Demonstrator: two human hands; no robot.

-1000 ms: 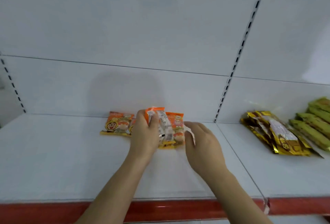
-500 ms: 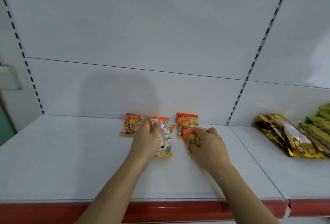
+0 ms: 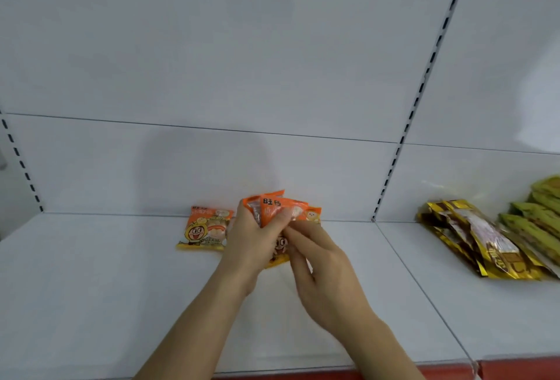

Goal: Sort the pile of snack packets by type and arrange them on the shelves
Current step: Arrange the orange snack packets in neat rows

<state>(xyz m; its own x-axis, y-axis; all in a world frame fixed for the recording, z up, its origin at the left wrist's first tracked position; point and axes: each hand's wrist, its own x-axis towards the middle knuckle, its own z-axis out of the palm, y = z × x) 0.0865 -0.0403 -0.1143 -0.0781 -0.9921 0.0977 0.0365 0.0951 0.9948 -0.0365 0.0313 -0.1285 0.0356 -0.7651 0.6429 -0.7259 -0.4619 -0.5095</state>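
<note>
1. Nearest the camera, the red front edge [image 3: 515, 372] of the shelf runs along the bottom, and two bare forearms come up from 6 o'clock over the white shelf board [image 3: 91, 288].

2. The right hand [image 3: 324, 282] reaches in from 5 o'clock toward the middle of the shelf. Its fingers [image 3: 303, 235] are lightly curled and close together, tips touching the lower part of the orange bundle; whether they pinch a packet or only touch it, I cannot tell.

3. The left hand [image 3: 254, 243] comes from 7 o'clock and grips a bundle of orange snack packets [image 3: 278, 207] — fingers curled round it, thumb pressed across the front. The bundle stands upright, fanned out above the knuckles, its yellow bottom edge poking out below the hands.

4. Just beside the left hand, at 9 o'clock from it, a single orange packet [image 3: 206, 229] with a cartoon face lies flat on the shelf board.

5. Over at 3 o'clock, past the seam between shelf boards, a stack of gold packets [image 3: 485, 243] lies slanted, and green packets [image 3: 536, 222] sit beside them at the picture's edge.

6. Furthest back — the white back panel [image 3: 272, 76], with a slotted upright [image 3: 424, 82] rising toward 1 o'clock.
</note>
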